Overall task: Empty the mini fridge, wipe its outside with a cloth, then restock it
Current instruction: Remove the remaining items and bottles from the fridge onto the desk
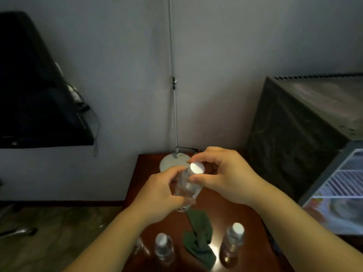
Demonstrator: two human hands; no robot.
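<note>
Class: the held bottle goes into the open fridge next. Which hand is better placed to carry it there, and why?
Probably the right hand: the open mini fridge stands on its side, and its fingers already pinch the bottle near the cap.

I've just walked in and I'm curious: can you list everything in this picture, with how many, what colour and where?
Held bottle: one, clear with white cap, between both hands.
Standing bottles: two, clear, white caps, near table edge.
Cloth: one, green, crumpled between them.
Table: one, dark red-brown.
Lamp stand: one, white, at table's back.
Mini fridge: one, dark, right; door open, white wire shelves.
Black object: one, left; unclear what.
Left hand: grips bottle body.
Right hand: at cap.
</note>
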